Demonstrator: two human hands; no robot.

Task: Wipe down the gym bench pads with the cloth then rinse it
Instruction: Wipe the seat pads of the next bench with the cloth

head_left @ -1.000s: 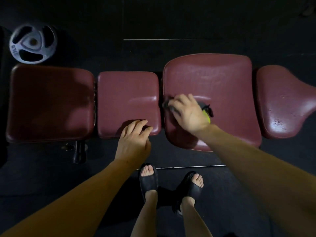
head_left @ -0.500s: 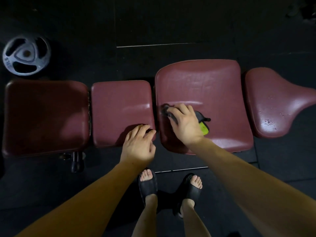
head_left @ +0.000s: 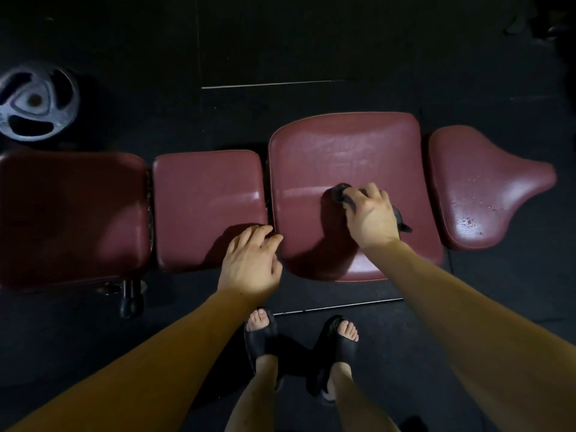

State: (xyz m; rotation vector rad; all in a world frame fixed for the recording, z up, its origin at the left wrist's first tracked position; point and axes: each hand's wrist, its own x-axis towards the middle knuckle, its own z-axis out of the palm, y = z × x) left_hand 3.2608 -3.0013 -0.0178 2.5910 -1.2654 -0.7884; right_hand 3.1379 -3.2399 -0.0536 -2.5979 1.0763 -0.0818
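Observation:
A row of maroon bench pads lies below me. My right hand (head_left: 371,215) presses a dark cloth (head_left: 339,193) onto the middle of the large pad (head_left: 343,145); most of the cloth is hidden under the palm, with a scrap sticking out at the right. My left hand (head_left: 251,263) rests with fingers spread on the front right corner of the smaller square pad (head_left: 202,194). A darker pad (head_left: 71,213) sits at far left. The saddle-shaped pad (head_left: 480,188) at far right carries water droplets.
A grey weight plate (head_left: 34,104) lies on the black floor behind the left pad. A bench foot (head_left: 131,297) sticks out below the left pad. My feet in black sandals (head_left: 260,330) stand just in front of the bench.
My right hand has slid the cloth from the large pad's left edge toward its middle. The cloth's yellow-green part no longer shows. My left hand has stayed on the small pad's corner.

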